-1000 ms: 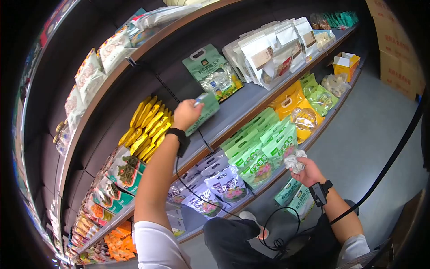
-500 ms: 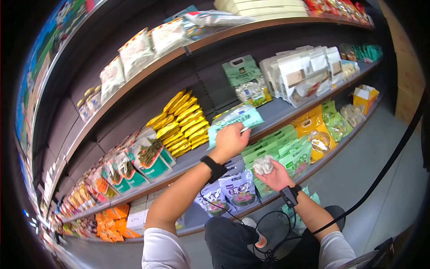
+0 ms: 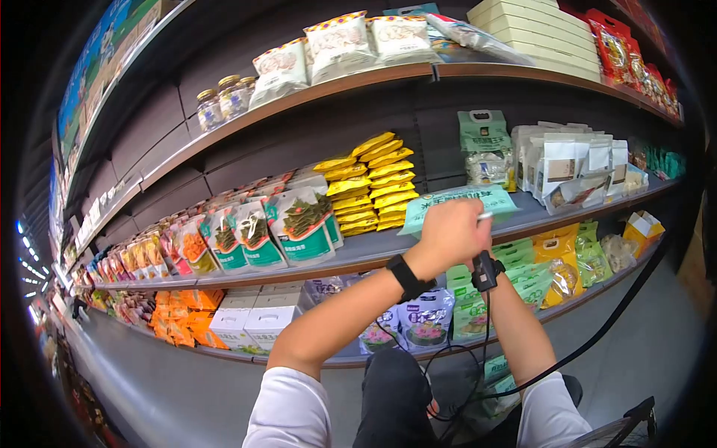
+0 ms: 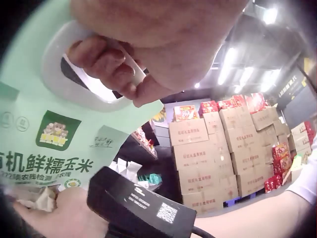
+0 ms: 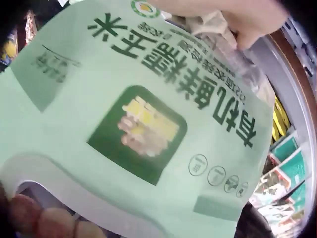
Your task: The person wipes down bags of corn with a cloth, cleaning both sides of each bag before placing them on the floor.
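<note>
My left hand grips the white handle of a light-green bag of waxy corn, fingers curled through the handle slot. The bag hangs in front of the middle shelf, its printed panel filling most of the right wrist view. Seen from the left wrist, my right hand holds a crumpled whitish cloth against the bag below its lettering. In the head view that hand is largely hidden behind the left one. A similar green corn bag stands upright on the middle shelf.
Yellow packets are stacked left of the hands, beside teal-and-clear pouches. White pouches stand to the right. Purple bags line the lower shelf. A black cable crosses near my right arm. Cartons are piled beyond.
The head view has swung left. My left hand has brought the corn bag out from the shelf and turned it. My right hand has risen with the crumpled cloth to the bag.
</note>
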Demonstrator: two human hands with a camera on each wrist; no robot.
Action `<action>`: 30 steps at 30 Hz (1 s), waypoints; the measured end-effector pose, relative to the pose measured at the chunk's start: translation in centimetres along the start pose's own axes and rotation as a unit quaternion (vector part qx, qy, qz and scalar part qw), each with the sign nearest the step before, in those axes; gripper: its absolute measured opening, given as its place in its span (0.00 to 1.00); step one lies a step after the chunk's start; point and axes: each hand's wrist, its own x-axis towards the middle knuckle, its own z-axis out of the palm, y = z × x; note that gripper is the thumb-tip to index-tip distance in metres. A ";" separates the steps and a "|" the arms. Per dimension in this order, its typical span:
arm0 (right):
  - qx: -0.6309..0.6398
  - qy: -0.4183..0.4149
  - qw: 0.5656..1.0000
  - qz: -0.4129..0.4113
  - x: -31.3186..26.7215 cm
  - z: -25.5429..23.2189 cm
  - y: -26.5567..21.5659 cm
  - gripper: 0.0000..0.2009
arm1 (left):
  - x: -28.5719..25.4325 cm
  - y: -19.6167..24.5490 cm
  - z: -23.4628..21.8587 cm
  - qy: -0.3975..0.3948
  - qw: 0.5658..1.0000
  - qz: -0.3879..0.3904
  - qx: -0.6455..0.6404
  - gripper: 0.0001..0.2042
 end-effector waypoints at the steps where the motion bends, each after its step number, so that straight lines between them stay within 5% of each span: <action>1: 0.009 0.011 1.000 -0.016 -0.2 0.6 0.3 0.20 | -1.0 0.6 -0.7 0.010 1.000 0.028 -0.001 0.11; 8: 0.063 0.088 0.988 -0.111 -6.0 5.3 1.8 0.21 | -7.3 1.2 -5.4 0.051 0.993 0.106 0.001 0.11; 12: 0.339 0.055 0.936 0.077 -11.6 6.8 1.9 0.21 | -10.1 3.2 -9.0 0.054 0.991 0.107 -0.056 0.09; 14: 0.448 0.060 0.877 0.161 -14.6 4.7 1.1 0.21 | -11.5 3.9 -9.7 -0.041 0.984 0.023 -0.169 0.10; 17: 0.606 0.089 0.747 0.260 -19.3 1.1 -0.1 0.22 | -13.5 2.8 -9.7 -0.071 0.933 -0.107 -0.335 0.09; 19: 0.586 0.110 0.679 0.429 -23.0 1.6 -2.4 0.21 | -13.7 1.7 -9.7 -0.070 0.885 -0.204 -0.413 0.08; 22: 0.595 0.129 0.677 0.414 -26.6 2.2 -2.9 0.21 | -14.4 2.1 -10.2 -0.042 0.832 -0.277 -0.479 0.09; 26: 0.627 0.083 0.683 0.366 -28.4 -0.5 -3.5 0.23 | -14.7 1.1 -10.0 -0.036 0.847 -0.290 -0.444 0.12; 30: 0.608 0.077 0.708 0.351 -29.2 -2.6 -3.3 0.23 | -14.6 -1.5 -9.4 -0.043 0.806 -0.360 -0.468 0.15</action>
